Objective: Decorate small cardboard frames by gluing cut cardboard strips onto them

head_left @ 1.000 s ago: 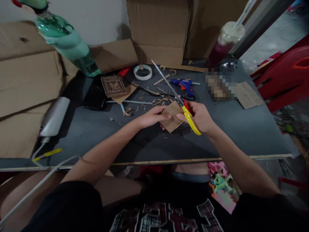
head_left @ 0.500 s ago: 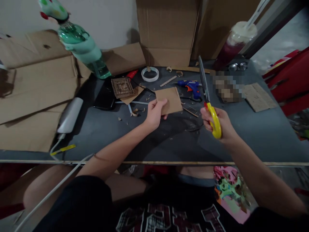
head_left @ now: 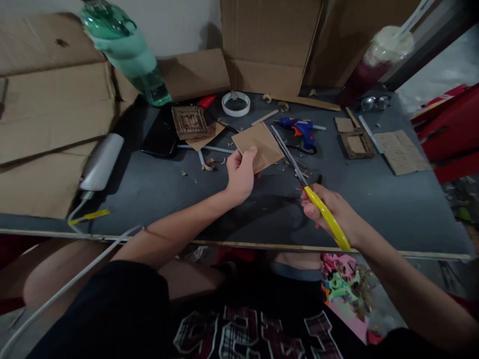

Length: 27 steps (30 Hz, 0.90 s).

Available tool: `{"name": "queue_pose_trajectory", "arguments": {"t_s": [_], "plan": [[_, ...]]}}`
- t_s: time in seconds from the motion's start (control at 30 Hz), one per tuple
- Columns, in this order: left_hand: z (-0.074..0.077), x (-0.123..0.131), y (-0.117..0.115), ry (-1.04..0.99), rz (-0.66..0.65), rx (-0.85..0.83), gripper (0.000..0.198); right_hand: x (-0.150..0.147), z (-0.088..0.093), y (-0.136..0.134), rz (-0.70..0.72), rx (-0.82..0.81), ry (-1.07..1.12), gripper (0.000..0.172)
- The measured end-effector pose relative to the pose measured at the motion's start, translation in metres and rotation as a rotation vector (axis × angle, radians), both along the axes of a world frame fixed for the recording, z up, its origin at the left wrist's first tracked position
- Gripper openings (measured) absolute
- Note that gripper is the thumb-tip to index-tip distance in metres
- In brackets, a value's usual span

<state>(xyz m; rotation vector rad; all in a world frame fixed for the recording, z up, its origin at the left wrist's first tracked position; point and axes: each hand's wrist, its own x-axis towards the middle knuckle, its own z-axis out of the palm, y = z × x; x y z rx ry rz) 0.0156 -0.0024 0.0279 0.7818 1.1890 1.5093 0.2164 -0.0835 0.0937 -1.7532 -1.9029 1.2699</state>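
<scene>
Plaid block letters (head_left: 241, 326) stood across the black T-shirt (head_left: 258, 299), nearer the wearer than the table (head_left: 392, 209). Their wording could not be read surely, nor any other text.

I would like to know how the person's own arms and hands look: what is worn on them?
The left hand and right hand wear no gloves. Short black sleeves leave both forearms bare. The black T-shirt bears plaid letters with pale outlines.

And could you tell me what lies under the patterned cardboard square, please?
A plain cardboard piece juts out from under the patterned cardboard square; whatever else it covers is hidden.
</scene>
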Motion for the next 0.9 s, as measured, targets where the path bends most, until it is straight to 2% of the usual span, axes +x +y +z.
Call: {"name": "queue_pose_trajectory", "arguments": {"t_s": [0.13,0.3,0.4,0.6,0.9], "plan": [[-0.001,0.001,-0.004,-0.016,-0.038,0.038,0.037,-0.006,0.004,0.002,0.039,0.004,-0.14,0.081],[0.003,0.003,-0.014,-0.063,-0.091,-0.078,0.032,-0.002,-0.014,-0.004,0.047,-0.158,0.073,0.071],[0.005,0.003,-0.017,-0.096,-0.081,-0.089,0.032,0.001,-0.019,-0.007,0.067,-0.104,0.111,0.069],[0.005,0.004,-0.019,-0.081,-0.063,-0.086,0.031,-0.003,-0.012,-0.008,0.103,-0.037,0.056,0.066],[0.003,0.004,-0.02,-0.106,-0.059,-0.033,0.031,-0.009,-0.004,-0.006,0.054,-0.02,-0.079,0.06]]}}
